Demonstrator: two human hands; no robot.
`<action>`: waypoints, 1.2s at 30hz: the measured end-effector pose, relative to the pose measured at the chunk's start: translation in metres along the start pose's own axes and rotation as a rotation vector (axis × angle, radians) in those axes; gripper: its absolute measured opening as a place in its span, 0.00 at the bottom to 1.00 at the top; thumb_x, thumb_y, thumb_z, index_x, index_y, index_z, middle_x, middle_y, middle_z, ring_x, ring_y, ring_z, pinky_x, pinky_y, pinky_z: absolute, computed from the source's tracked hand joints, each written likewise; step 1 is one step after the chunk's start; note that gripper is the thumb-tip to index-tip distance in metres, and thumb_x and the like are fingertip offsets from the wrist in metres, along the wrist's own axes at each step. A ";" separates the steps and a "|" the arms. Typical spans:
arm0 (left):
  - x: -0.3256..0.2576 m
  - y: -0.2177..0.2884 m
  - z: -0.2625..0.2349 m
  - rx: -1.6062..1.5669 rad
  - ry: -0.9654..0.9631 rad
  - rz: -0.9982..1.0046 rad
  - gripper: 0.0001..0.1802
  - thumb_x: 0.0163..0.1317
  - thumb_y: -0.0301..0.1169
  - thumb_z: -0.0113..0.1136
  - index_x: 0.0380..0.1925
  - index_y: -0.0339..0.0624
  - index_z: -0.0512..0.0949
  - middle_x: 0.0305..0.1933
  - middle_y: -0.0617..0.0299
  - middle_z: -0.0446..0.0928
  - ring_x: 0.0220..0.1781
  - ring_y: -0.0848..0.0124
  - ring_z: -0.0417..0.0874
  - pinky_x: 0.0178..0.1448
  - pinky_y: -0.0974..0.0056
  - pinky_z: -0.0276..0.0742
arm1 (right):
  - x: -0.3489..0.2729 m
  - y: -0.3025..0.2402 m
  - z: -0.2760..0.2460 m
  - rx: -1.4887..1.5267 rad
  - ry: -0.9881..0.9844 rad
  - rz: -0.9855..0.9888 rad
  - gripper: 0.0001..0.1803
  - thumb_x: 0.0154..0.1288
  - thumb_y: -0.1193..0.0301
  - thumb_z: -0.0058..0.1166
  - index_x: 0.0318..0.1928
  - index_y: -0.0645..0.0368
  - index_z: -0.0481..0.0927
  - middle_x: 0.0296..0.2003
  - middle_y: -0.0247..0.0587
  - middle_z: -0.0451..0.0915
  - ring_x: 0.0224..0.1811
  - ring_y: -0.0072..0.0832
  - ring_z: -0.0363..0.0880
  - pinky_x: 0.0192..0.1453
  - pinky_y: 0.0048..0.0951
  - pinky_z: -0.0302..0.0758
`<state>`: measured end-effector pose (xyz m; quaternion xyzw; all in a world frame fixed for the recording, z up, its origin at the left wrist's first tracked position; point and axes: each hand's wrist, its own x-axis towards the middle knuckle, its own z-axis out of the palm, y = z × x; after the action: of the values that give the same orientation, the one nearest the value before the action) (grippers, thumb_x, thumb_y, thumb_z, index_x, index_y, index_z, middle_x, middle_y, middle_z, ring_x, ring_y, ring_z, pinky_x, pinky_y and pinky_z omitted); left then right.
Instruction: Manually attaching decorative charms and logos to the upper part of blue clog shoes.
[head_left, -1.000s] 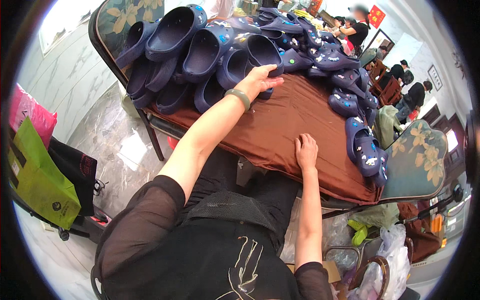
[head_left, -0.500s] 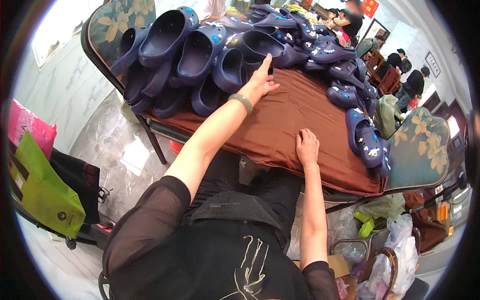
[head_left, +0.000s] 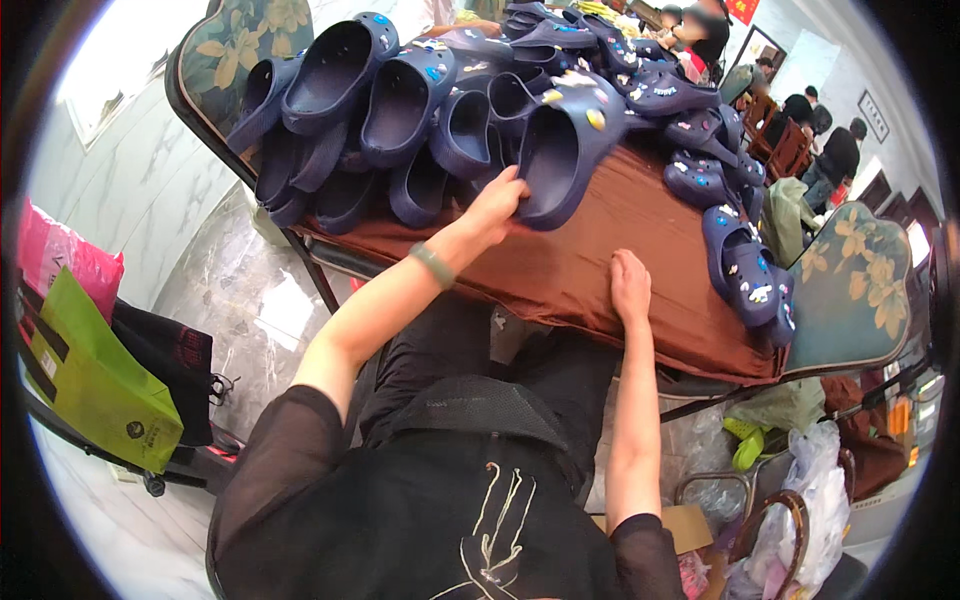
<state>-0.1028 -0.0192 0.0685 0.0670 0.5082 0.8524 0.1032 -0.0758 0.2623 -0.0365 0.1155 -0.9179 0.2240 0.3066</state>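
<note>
My left hand [head_left: 494,206], wearing a pale green bangle [head_left: 433,266] on the wrist, grips the heel edge of a navy clog [head_left: 565,155]. The clog is lifted in front of the pile, its toe tilted away from me and dotted with white and yellow charms. My right hand [head_left: 630,287] rests on the brown cloth [head_left: 560,270] near the table's front edge, its fingers curled in and nothing visible in them. Left of the held clog, more navy clogs [head_left: 405,110] lie heaped, openings toward me.
Decorated clogs [head_left: 740,262] line the table's right side. Floral-backed chairs [head_left: 850,275] stand at both ends. A green bag [head_left: 105,385] and a pink bag [head_left: 70,255] hang at left. Clear plastic bags [head_left: 800,500] lie lower right. Several people are in the far background.
My left hand, open over the pile before, has taken hold of a clog and drawn it back toward me. My right hand's fingers have curled in.
</note>
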 end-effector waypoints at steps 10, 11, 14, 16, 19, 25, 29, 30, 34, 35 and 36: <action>-0.070 -0.014 -0.110 0.932 -0.031 0.050 0.15 0.64 0.32 0.53 0.47 0.35 0.76 0.41 0.59 0.79 0.42 0.72 0.77 0.47 0.68 0.71 | 0.038 -0.054 0.026 0.933 -0.048 0.395 0.21 0.71 0.60 0.43 0.53 0.63 0.75 0.46 0.35 0.77 0.50 0.21 0.70 0.57 0.22 0.64; -0.073 -0.019 -0.107 1.355 0.128 0.391 0.14 0.64 0.34 0.53 0.44 0.35 0.77 0.39 0.57 0.79 0.40 0.68 0.78 0.46 0.66 0.72 | 0.037 -0.055 0.024 1.006 -0.048 0.409 0.20 0.71 0.60 0.43 0.52 0.63 0.75 0.45 0.34 0.77 0.50 0.21 0.71 0.56 0.22 0.65; -0.077 -0.006 -0.062 1.541 0.171 0.734 0.17 0.65 0.42 0.52 0.36 0.39 0.80 0.35 0.50 0.79 0.36 0.57 0.79 0.42 0.60 0.72 | 0.033 -0.052 0.021 1.044 -0.021 0.396 0.20 0.71 0.60 0.45 0.52 0.64 0.75 0.44 0.34 0.77 0.49 0.20 0.71 0.55 0.21 0.66; -0.076 0.003 -0.024 1.038 -0.057 -0.028 0.33 0.64 0.57 0.46 0.34 0.33 0.79 0.35 0.54 0.80 0.36 0.65 0.80 0.39 0.61 0.72 | 0.031 -0.047 0.021 1.006 0.012 0.360 0.20 0.70 0.61 0.45 0.52 0.64 0.76 0.44 0.33 0.77 0.48 0.19 0.71 0.54 0.21 0.66; -0.047 -0.021 0.001 0.311 -0.189 -0.259 0.28 0.63 0.52 0.50 0.44 0.35 0.76 0.39 0.57 0.80 0.38 0.68 0.81 0.45 0.62 0.77 | 0.036 -0.060 0.014 1.062 -0.105 0.367 0.17 0.69 0.63 0.49 0.48 0.64 0.76 0.42 0.35 0.77 0.46 0.19 0.72 0.53 0.22 0.68; -0.067 -0.059 0.002 -0.341 -0.362 -0.393 0.20 0.57 0.29 0.54 0.49 0.31 0.70 0.45 0.50 0.79 0.44 0.63 0.82 0.51 0.59 0.78 | 0.032 -0.100 -0.040 0.691 -0.469 0.214 0.30 0.51 0.60 0.64 0.53 0.59 0.70 0.43 0.42 0.73 0.43 0.29 0.75 0.51 0.28 0.71; -0.121 -0.078 0.007 -0.355 -0.175 -0.250 0.20 0.61 0.28 0.52 0.52 0.31 0.68 0.49 0.50 0.77 0.47 0.62 0.81 0.54 0.60 0.77 | 0.017 -0.107 -0.038 0.631 -0.467 0.023 0.28 0.52 0.66 0.63 0.53 0.57 0.70 0.46 0.38 0.72 0.49 0.28 0.71 0.53 0.28 0.69; -0.123 -0.075 0.002 -0.354 -0.172 -0.252 0.20 0.61 0.28 0.52 0.52 0.31 0.68 0.49 0.50 0.77 0.47 0.62 0.81 0.54 0.60 0.77 | 0.014 -0.115 -0.038 0.564 -0.416 -0.044 0.28 0.51 0.66 0.63 0.53 0.58 0.70 0.47 0.38 0.72 0.49 0.28 0.71 0.54 0.28 0.69; -0.123 -0.063 0.000 -0.394 -0.188 -0.298 0.19 0.62 0.31 0.52 0.51 0.32 0.70 0.48 0.51 0.77 0.47 0.64 0.81 0.54 0.61 0.77 | 0.010 -0.128 -0.040 0.265 -0.326 -0.104 0.23 0.57 0.62 0.59 0.50 0.60 0.71 0.45 0.48 0.75 0.48 0.43 0.76 0.51 0.38 0.72; -0.124 -0.066 0.005 -0.359 -0.142 -0.260 0.19 0.62 0.31 0.52 0.51 0.32 0.70 0.47 0.51 0.77 0.47 0.64 0.81 0.54 0.61 0.77 | 0.012 -0.130 -0.039 0.158 -0.291 -0.192 0.19 0.61 0.60 0.54 0.46 0.61 0.72 0.44 0.50 0.76 0.47 0.45 0.76 0.49 0.42 0.72; -0.124 -0.067 0.008 -0.323 -0.095 -0.223 0.19 0.63 0.32 0.52 0.51 0.32 0.70 0.47 0.51 0.77 0.47 0.63 0.81 0.54 0.61 0.77 | 0.015 -0.132 -0.039 0.158 -0.293 -0.193 0.19 0.61 0.60 0.54 0.46 0.61 0.72 0.44 0.50 0.76 0.47 0.45 0.76 0.49 0.42 0.72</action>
<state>0.0266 -0.0123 0.0122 0.0329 0.3635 0.9021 0.2302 -0.0213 0.1647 0.0455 0.2579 -0.9169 0.2457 0.1799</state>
